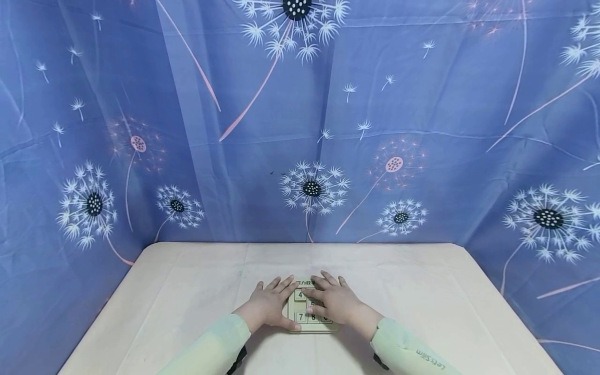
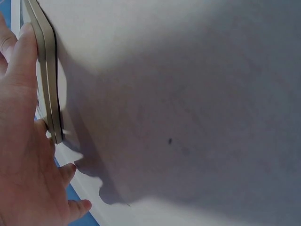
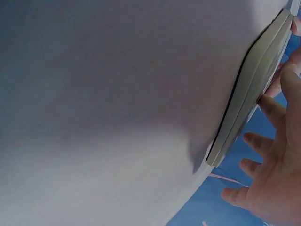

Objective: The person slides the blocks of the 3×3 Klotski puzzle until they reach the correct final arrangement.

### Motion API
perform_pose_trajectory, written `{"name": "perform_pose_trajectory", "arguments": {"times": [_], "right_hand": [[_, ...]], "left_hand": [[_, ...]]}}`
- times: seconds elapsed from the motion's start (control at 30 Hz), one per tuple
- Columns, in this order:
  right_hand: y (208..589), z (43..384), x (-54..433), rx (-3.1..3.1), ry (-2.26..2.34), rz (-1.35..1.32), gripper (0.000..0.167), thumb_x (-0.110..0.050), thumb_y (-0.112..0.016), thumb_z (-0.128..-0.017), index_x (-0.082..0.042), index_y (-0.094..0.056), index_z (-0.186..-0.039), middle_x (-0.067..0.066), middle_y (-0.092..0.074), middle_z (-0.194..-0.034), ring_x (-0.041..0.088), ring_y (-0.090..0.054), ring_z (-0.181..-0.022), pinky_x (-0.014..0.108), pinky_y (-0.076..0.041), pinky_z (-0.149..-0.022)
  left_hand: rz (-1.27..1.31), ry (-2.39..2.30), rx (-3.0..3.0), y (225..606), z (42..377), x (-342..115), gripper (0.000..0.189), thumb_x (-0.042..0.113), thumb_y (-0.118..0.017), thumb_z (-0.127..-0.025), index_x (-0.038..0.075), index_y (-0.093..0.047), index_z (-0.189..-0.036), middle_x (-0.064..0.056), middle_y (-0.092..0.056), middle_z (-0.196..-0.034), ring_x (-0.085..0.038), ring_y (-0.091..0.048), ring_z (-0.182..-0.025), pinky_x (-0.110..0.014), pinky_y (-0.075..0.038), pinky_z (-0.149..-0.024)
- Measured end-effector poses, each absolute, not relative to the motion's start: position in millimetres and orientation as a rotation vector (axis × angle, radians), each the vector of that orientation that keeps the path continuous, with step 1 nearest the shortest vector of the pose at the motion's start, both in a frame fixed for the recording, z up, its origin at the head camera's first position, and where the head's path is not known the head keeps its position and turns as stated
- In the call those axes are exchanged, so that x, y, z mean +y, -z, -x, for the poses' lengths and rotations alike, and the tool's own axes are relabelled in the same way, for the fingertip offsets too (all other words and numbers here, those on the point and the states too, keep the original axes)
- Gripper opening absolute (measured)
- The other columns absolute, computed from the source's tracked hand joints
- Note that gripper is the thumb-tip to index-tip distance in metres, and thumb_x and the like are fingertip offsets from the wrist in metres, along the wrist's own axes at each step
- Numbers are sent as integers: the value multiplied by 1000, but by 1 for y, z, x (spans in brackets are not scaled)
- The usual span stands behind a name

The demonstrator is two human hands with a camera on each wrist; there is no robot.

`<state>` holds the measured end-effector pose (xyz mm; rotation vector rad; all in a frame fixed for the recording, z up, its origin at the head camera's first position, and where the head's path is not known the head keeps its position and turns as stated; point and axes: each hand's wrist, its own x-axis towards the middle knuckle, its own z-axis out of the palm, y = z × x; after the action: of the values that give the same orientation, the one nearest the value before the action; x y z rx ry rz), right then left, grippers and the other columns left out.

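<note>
A pale green sliding number puzzle [image 1: 315, 328] lies flat on the table, with dark lettering along its far edge. My left hand [image 1: 268, 304] rests along its left side, the thumb on the near left corner and the fingers stretched toward the far left corner. Spread fairly straight, the fingers of my right hand [image 1: 341, 302] reach over the puzzle from the right and touch its tiles. A 4 tile [image 1: 300, 295] shows near the far left, a 7 tile [image 1: 301, 317] and an 8 tile [image 1: 313, 317] in the near row. The right hand hides several other tiles.
The puzzle is on a cream-coloured table [image 1: 197, 291] with rounded far corners. Behind and beside it hangs a blue curtain [image 1: 262, 172] printed with dandelions. Pale green sleeves [image 1: 211, 344] cover both forearms. A small dark speck [image 2: 170, 141] marks the tabletop in the left wrist view.
</note>
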<state>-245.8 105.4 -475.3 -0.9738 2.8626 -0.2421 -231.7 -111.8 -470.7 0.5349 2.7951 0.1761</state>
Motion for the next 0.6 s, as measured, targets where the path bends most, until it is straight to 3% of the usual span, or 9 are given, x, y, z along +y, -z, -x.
{"name": "perform_pose_trajectory", "arguments": {"times": [0.6], "right_hand": [[478,242,107,2859,274,972,54,-53,-62,-96,-26,-61,-144,13,-47,-160,45,-37,-151,76,-33,-115]], "left_hand": [[-530,-182,2791,473,233,-112,110,74,-75,-75,22,-33,-162,2,-27,-172,-32,-31,-157,-66,-29,-124]]}}
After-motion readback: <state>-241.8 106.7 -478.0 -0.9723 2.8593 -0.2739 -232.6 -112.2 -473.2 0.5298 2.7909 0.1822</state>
